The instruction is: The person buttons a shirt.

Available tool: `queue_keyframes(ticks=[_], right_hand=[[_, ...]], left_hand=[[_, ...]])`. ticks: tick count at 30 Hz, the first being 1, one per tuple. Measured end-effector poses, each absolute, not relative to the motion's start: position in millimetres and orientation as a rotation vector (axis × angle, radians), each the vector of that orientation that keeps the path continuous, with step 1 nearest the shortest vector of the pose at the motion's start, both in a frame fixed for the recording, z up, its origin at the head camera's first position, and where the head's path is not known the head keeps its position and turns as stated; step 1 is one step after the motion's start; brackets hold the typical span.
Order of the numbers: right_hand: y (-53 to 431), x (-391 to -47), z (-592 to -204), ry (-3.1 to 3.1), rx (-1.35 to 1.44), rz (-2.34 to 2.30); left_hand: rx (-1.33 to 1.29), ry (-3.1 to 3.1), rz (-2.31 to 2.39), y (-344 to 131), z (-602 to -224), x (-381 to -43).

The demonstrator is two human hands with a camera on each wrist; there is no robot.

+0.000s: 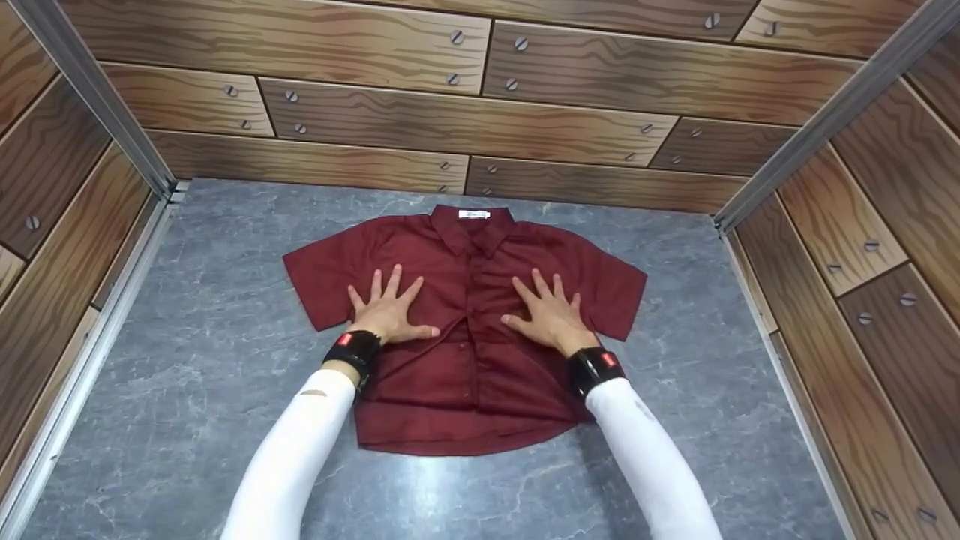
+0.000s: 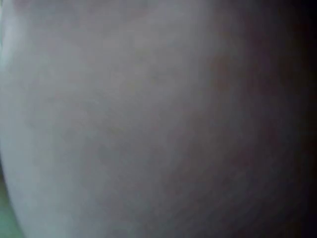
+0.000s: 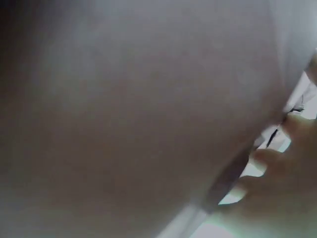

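Observation:
A dark red short-sleeved shirt (image 1: pixel 472 375) lies front up on the grey surface, its collar (image 1: pixel 472 225) with a white label towards the back wall. My left hand (image 1: pixel 388 311) rests on the left half of the shirt with its fingers spread. On the right half my right hand (image 1: pixel 553 315) lies likewise, fingers straight and apart. Creases run through the cloth between the two hands and below them. The left wrist view is a close blur with nothing clear in it. In the right wrist view, blurred cloth fills most of the picture and fingers (image 3: pixel 267 161) show at the right edge.
A grey marbled tabletop (image 1: pixel 210 337) spreads around the shirt. Wood-patterned panels (image 1: pixel 375 112) stand at the back and on both sides, with metal rails (image 1: pixel 82 375) along the edges. Black bands with red tags sit on both wrists, above white sleeves (image 1: pixel 285 457).

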State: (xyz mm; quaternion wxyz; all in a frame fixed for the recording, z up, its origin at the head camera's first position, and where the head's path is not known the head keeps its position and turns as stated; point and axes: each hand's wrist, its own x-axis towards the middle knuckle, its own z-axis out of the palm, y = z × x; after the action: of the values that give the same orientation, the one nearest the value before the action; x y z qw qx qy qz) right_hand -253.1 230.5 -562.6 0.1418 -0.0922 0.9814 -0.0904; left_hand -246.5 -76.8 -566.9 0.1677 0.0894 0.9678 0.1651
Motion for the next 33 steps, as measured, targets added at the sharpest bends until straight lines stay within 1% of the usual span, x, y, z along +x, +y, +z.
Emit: queue_keyframes(ticks=[5,10,16,30,33], right_hand=[[244,-244,-554,2.868,-0.247,-0.314],[281,-238,-552,2.893,-0.129,-0.316],[321,-228,-558,2.802,-0.023,-0.312],[335,-235,-556,2.763,-0.014,-0.305],[331,-232,-556,2.773,-0.009,-0.273]], left_hand=[[0.263,2.845,0.584,-89,-565,-243],[0.180,2.879,0.657,-120,-563,-238],[0.093,2.748,0.628,-153,-570,-233],[0.119,2.748,0.549,-158,-574,-247],[0.111,2.755,0.544,-154,-572,-241]])
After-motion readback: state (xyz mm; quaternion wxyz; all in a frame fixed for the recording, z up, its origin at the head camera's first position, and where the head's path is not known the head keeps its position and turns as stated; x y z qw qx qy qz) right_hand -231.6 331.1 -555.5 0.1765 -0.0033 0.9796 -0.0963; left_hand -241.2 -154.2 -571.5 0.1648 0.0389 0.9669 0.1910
